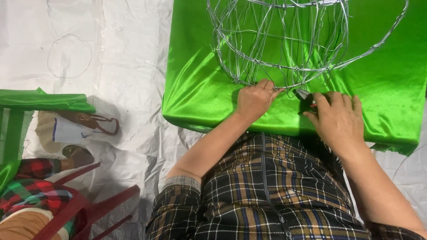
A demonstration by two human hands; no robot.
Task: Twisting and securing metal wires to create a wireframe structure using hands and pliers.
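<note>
My left hand (254,98) pinches the wire frame's (284,44) bottom ring, steadying it on the green-draped tabletop (391,80); my right hand (339,118) grips pliers (304,95) at that joint.

dark plaid zip-front garment, sleeves rolled up, grey lining cuff
</note>
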